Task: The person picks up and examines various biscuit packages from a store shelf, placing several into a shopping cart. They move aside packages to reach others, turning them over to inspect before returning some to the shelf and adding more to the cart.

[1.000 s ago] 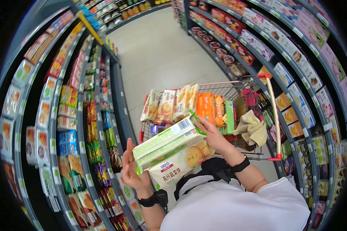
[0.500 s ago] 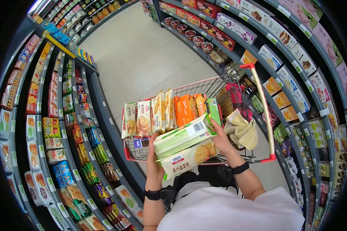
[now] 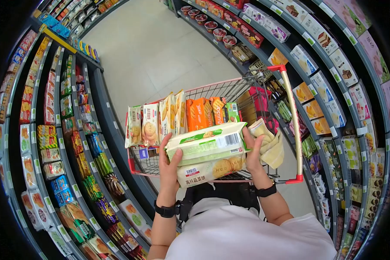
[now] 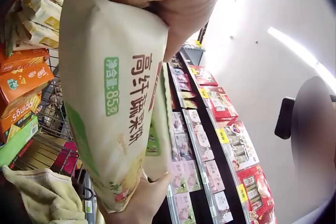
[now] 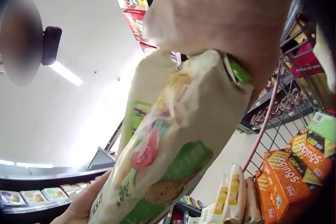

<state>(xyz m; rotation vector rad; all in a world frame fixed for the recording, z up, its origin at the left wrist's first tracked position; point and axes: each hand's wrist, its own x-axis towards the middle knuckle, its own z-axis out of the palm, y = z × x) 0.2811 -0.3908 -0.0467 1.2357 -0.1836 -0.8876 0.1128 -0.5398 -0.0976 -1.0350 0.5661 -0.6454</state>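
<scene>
key relation: two packs span the gap between the hands, long axis running from hand to hand, right end slightly farther forward. the upper pack [image 3: 208,141] lies against the lower pack [image 3: 212,170]; in the head view both overlap the near edge of the cart [image 3: 294,123], at a height that cannot be told. the left hand [image 3: 168,171] grips the left end, thumb on the upper pack, fingers behind. the right hand [image 3: 253,156] rests against the right end, thumb apart from it; how far its hidden fingers curl cannot be told. upright packs [image 3: 151,125] stand beyond, nearer the left hand; the cloth [image 3: 268,145] lies nearer the right hand.
</scene>
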